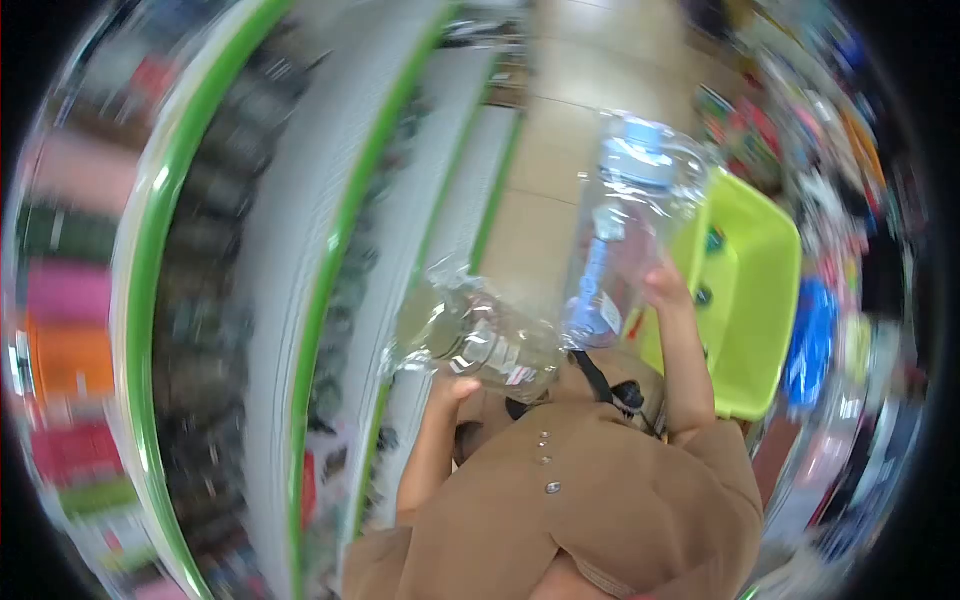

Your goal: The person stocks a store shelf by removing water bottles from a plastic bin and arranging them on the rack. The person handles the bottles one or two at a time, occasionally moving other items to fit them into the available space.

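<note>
My left hand point(455, 388) is closed around a clear bottle in crinkled plastic wrap point(490, 345), which lies tilted in front of my body. Its lid end points left toward the shelves. My right hand point(664, 287) grips a second wrapped bottle point(625, 230), transparent with a light blue cap and a carry loop. That bottle stands nearly upright, with blue lettering and small white labels on its side. The two bottles are close together near their lower ends. Most of my fingers are hidden behind the bottles.
Tiered grey shelves with green edges point(345, 220) rise on the left, holding blurred goods. A lime green basket point(765, 300) with a few small items sits at right, beside packed merchandise. Tiled floor point(545, 215) runs ahead between them.
</note>
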Demonstrator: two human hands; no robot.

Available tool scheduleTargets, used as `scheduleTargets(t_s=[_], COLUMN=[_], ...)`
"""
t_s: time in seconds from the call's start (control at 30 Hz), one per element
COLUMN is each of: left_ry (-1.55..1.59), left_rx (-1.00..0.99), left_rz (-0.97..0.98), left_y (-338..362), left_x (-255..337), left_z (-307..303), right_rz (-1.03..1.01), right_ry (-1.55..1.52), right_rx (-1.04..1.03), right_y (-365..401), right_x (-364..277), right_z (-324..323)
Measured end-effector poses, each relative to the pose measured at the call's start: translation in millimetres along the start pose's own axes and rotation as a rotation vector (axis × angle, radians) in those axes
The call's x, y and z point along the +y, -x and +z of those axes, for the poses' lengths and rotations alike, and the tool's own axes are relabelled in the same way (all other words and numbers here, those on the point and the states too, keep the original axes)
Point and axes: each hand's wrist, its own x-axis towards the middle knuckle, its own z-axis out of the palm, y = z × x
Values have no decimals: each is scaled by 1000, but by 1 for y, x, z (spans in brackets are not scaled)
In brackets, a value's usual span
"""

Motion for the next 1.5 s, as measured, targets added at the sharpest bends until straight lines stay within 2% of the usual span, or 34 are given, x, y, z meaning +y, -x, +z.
scheduleTargets(t_s=[0.1,0.17,0.2,0.27,0.37,0.43,0.47,0.5,0.53,0.67,0.73,0.83,0.9,0.97,1.0,1.1,1.23,1.3,1.43,1.5], left_ry=[-83,-212,-186,-131,-124,-158,-143,-58,47,143,233,253,258,216,220,216,239,205,187,61], left_rx=[258,351,429,433,515,516,610,709,766,778,798,794,768,825,825,815,860,868,847,926], left_rz=[-101,-25,21,88,93,152,249,323,338,395,582,669,638,750,756,724,697,731,740,732], left_y=[44,79,98,110,142,152,155,162,171,194,200,204,198,189,182,162,145,140,132,132], left_x=[7,12,23,60,62,52,32,15,15,9,13,19,23,25,27,35,35,32,32,26], left_z=[-37,-52,-47,-12,0,9,5,-36,-29,-20,-13,-10,-10,-9,-6,-2,1,-4,-4,-5], right_rz=[148,106,162,94,67,36,26,66,71,91,83,30,6,-25,-62,-34,-79,-381,-493,-489], right_ry=[109,107,94,154,119,120,118,163,170,164,155,221,247,304,374,390,397,752,624,935], right_rx=[100,-78,-154,-163,-291,-408,-440,-465,-485,-529,-518,-468,-400,-428,-488,-499,-432,-364,-406,-406], right_y=[-10,-33,-37,-51,-68,-81,-88,-109,-116,-153,-170,-202,-224,-246,-255,-277,-296,-314,-330,-322], right_x=[41,62,77,76,77,69,66,106,112,143,160,174,188,198,201,205,215,233,257,245], right_z=[-2,51,67,86,147,175,186,210,220,249,262,281,282,281,279,281,286,280,273,279])
